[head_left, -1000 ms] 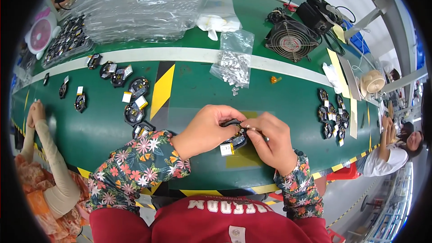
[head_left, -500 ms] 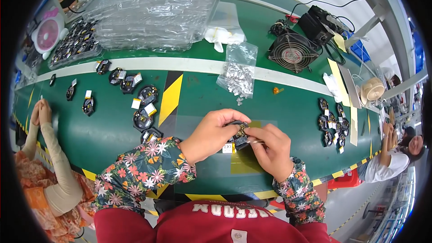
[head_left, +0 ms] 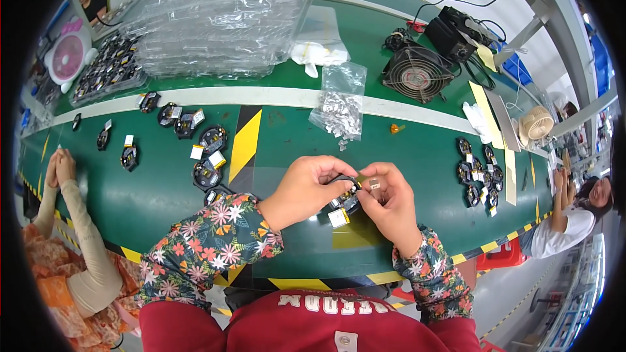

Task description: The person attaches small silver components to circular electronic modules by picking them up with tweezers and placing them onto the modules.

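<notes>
My left hand (head_left: 303, 192) grips a round black device housing (head_left: 345, 203) by its edge, thumb across the top. Small circuit parts show inside it, and a white-and-silver battery (head_left: 338, 218) hangs out on its near side. My right hand (head_left: 393, 205) is curled close against the housing's right side. A small silvery-tan piece (head_left: 374, 184) shows among its fingers; its exact kind I cannot make out. Beneath the hands lies a yellowish translucent sheet (head_left: 357, 240) on the green table.
Several similar housings with batteries lie left (head_left: 208, 171) and right (head_left: 479, 175). Ahead are a bag of small silvery pieces (head_left: 340, 109), a black fan (head_left: 417, 75) and stacked clear trays (head_left: 215, 26). A co-worker's clasped hands (head_left: 60, 168) rest at the left.
My right fingers have lifted off the housing's inside and opened somewhat; the thin metal tool seen there before no longer shows plainly. The housing has tilted, its battery swinging slightly nearer and right.
</notes>
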{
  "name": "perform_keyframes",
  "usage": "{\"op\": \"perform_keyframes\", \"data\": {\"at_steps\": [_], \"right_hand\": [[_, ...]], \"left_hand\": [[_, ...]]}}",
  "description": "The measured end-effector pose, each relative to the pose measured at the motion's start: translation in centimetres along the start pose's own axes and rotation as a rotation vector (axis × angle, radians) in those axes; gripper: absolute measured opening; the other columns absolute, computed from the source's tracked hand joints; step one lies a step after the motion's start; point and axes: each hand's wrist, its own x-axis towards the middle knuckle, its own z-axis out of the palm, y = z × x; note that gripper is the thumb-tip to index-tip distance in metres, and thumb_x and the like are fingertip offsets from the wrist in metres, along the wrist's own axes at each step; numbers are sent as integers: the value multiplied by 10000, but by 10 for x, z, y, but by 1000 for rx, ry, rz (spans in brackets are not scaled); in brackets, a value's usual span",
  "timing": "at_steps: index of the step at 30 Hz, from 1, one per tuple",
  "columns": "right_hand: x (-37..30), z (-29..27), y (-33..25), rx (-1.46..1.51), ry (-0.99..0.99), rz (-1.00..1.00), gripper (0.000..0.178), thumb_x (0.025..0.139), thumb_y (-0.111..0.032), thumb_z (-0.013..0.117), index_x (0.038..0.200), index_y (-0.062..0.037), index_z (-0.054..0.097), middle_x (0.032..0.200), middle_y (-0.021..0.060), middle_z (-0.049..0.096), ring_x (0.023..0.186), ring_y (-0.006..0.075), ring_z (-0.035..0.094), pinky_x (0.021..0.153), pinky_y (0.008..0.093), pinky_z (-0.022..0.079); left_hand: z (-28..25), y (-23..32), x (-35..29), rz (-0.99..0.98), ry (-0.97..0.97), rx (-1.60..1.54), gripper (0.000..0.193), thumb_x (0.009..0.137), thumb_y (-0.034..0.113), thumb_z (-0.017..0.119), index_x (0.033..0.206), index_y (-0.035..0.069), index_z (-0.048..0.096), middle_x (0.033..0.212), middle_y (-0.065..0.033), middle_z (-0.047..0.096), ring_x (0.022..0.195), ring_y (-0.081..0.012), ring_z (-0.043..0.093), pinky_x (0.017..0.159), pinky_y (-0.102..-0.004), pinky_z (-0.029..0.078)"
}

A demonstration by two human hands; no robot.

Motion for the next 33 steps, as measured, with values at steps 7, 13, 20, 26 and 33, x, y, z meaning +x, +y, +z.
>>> {"op": "perform_keyframes", "data": {"at_steps": [7, 13, 20, 26, 33], "right_hand": [[1, -1, 2, 159, 15, 75, 240, 765, 29, 578, 979, -22, 482, 694, -24, 587, 556, -24, 416, 483, 152, 309], [1, -4, -3, 183, -2, 127, 259, 760, 70, 558, 995, -25, 509, 767, -25, 547, 602, -13, 440, 533, 142, 342], [10, -85, 1, -714, 216, 38, 93, 768, 4, 529, 833, 19, 595, 753, 69, 571, 671, 158, 554, 605, 275, 421], [17, -91, 1, -811, 483, -234, 124, 748, 13, 548, 863, 25, 591, 845, 145, 565, 745, 276, 553, 672, 320, 433], [28, -59, -13, -484, 349, -320, 125, 748, 15, 589, 866, 14, 631, 864, 77, 572, 666, 109, 509, 572, 217, 403]], "left_hand": [[1, 7, -1, 26, -9, 172, 176, 822, -42, 562, 997, -33, 579, 879, -35, 607, 808, -53, 564, 685, -185, 461], [2, 6, -2, 74, -40, 213, 253, 819, -18, 576, 1070, -29, 548, 908, -31, 602, 817, -55, 557, 687, -203, 469], [-55, 53, -27, 533, 400, 1195, 165, 725, 64, 576, 879, 19, 614, 887, -151, 599, 736, -295, 593, 684, -368, 485], [-132, 49, -58, 159, 697, 1498, 172, 696, 51, 623, 861, 7, 604, 798, -143, 595, 763, -307, 577, 684, -369, 461], [-142, 53, -46, -84, 477, 1037, 156, 742, 38, 607, 890, -10, 595, 681, -45, 562, 603, -137, 541, 571, -270, 448]]}}
